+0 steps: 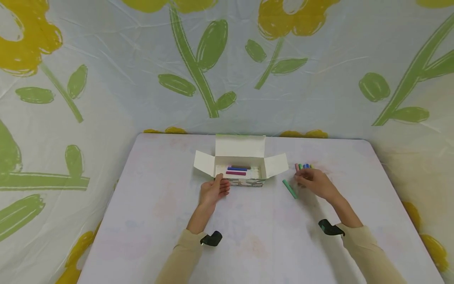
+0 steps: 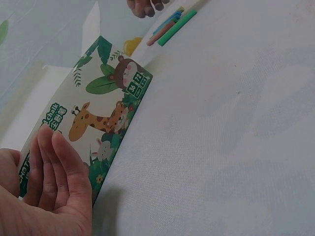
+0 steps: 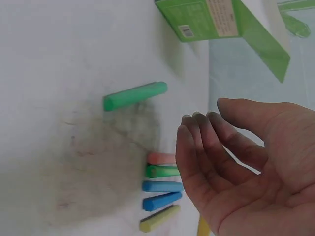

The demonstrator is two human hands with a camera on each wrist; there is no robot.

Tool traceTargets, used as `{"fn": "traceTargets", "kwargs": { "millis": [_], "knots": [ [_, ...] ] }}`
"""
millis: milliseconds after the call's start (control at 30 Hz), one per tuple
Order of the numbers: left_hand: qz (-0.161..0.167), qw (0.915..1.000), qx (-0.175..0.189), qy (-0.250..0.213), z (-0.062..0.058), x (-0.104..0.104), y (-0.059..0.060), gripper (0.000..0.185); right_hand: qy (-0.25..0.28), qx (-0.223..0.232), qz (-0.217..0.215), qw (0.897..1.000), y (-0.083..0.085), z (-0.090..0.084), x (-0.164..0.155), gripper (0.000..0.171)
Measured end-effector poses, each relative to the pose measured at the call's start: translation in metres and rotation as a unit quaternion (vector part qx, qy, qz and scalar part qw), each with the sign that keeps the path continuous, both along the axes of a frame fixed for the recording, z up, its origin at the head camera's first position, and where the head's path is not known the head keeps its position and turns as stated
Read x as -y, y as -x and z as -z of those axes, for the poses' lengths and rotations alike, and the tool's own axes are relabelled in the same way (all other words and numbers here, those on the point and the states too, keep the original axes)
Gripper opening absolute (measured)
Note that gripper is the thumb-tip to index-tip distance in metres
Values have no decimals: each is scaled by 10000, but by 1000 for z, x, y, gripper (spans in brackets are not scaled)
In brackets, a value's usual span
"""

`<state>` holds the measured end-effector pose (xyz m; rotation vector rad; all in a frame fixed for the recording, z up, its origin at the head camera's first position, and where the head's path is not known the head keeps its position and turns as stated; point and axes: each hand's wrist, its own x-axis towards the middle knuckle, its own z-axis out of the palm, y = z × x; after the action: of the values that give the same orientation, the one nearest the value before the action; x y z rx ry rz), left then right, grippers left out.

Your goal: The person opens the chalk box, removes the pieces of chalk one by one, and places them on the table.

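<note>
From the head view, three chalk sticks (image 1: 238, 170) already lie inside the open box (image 1: 241, 165) on the table (image 1: 248, 236). My left hand (image 1: 214, 190) rests at the box's front left corner. My right hand (image 1: 313, 181) is over the loose chalks (image 1: 303, 166), and one green chalk (image 1: 290, 189) lies apart beside it.

In the left wrist view, my fingers (image 2: 59, 162) are straight, flat against the printed box wall (image 2: 106, 123).

In the right wrist view, my grip is wide and holds nothing; five or more sticks (image 3: 162, 189) still wait, so I judge most of the work remains.
</note>
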<state>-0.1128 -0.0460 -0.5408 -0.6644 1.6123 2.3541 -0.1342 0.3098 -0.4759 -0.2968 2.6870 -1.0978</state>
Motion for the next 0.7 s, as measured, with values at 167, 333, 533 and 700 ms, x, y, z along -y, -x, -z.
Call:
{"fn": "traceTargets", "kwargs": {
  "millis": [167,333,533,700],
  "knots": [
    [67,9999,-109,-15,1,2,0,41,-28,-30,60,10000,6,-15,3,31],
    [113,9998,-164,-33,1,3,-1,44,56,-65,66,9999,12,-29,6,32],
    [76,9998,-145,-61,0,2,0,41,116,-306,173,9993,22,-45,10,34],
    [51,9999,-82,-36,0,2,0,39,230,-581,140,9979,29,-55,18,33]
  ]
}}
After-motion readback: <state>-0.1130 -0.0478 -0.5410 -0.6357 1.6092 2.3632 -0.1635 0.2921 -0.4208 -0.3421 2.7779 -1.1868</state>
